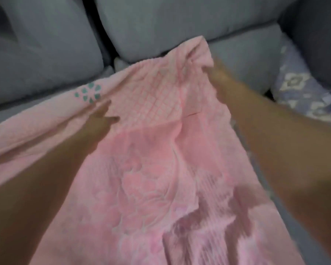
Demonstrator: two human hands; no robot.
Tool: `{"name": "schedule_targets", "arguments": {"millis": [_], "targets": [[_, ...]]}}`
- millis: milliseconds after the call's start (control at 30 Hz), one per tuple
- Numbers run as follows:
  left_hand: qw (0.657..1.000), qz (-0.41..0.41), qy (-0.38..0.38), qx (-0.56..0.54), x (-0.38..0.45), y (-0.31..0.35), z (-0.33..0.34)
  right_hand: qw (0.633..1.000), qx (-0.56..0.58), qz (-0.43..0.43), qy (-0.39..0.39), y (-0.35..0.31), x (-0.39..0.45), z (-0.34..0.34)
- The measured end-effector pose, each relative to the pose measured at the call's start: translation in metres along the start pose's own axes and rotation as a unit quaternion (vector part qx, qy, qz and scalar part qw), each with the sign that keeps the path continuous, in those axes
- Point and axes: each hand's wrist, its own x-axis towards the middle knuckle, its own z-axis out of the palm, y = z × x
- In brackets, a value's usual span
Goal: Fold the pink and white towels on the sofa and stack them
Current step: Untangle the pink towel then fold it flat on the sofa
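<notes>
A pink towel (pixel 145 169) with a raised lattice and flower weave lies spread over the grey sofa seat (pixel 252 54), reaching from the cushions down to the bottom of the view. A second pink layer with a green flower print (pixel 88 92) runs out to the left. My right hand (pixel 218 77) grips the towel's far right corner, which is lifted and bunched. My left hand (pixel 101 119) lies on the towel near the green print, fingers stretched forward; the view is blurred. No white towel shows.
Grey back cushions (pixel 46 54) stand behind the seat. A blue and white patterned cloth (pixel 302 92) lies on the seat at the right, next to the dark sofa arm (pixel 317 35).
</notes>
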Motion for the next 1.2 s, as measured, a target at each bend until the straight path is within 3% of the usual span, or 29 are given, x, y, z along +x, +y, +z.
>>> {"name": "schedule_targets", "arguments": {"millis": [67, 133, 200, 300, 433, 500, 633, 767, 833, 900, 1033, 1100, 1167, 1200], "targets": [[0.994, -0.007, -0.060, 0.091, -0.028, -0.053, 0.039, 0.982, -0.174, 0.073, -0.006, 0.104, -0.031, -0.031], [0.980, -0.029, -0.113, 0.160, -0.063, -0.108, 0.072, 0.935, -0.318, 0.156, 0.009, 0.201, -0.084, -0.069], [0.945, -0.003, -0.168, 0.280, -0.101, -0.157, 0.100, 0.905, -0.370, 0.183, 0.105, 0.262, -0.161, -0.105], [0.891, 0.044, -0.202, 0.404, -0.165, -0.203, 0.128, 0.875, -0.375, 0.218, 0.215, 0.351, -0.314, -0.143], [0.853, 0.135, -0.186, 0.468, -0.251, -0.228, 0.153, 0.784, -0.375, 0.473, 0.147, 0.407, -0.470, -0.183], [0.841, 0.121, -0.216, 0.480, -0.284, -0.253, 0.158, 0.750, -0.313, 0.565, 0.140, 0.441, -0.522, -0.195], [0.834, 0.004, -0.292, 0.469, -0.323, -0.287, 0.156, 0.778, -0.108, 0.577, 0.222, 0.501, -0.551, -0.206], [0.840, -0.101, -0.340, 0.411, -0.342, -0.298, 0.141, 0.781, 0.098, 0.539, 0.300, 0.417, -0.530, -0.171], [0.830, -0.117, -0.366, 0.405, -0.351, -0.292, 0.130, 0.768, 0.233, 0.490, 0.340, 0.381, -0.529, -0.152], [0.819, -0.131, -0.399, 0.392, -0.367, -0.272, 0.118, 0.764, 0.298, 0.437, 0.370, 0.333, -0.524, -0.126], [0.854, -0.159, -0.432, 0.243, -0.410, -0.230, 0.097, 0.846, 0.324, 0.330, 0.266, 0.210, -0.520, -0.050], [0.877, -0.151, -0.429, 0.155, -0.425, -0.219, 0.088, 0.868, 0.331, 0.301, 0.213, 0.148, -0.521, -0.007], [0.904, -0.135, -0.390, 0.111, -0.436, -0.202, 0.078, 0.837, 0.395, 0.344, 0.157, 0.093, -0.520, 0.028], [0.926, -0.115, -0.343, 0.109, -0.438, -0.197, 0.071, 0.846, 0.400, 0.327, 0.130, 0.073, -0.521, 0.044]]}}
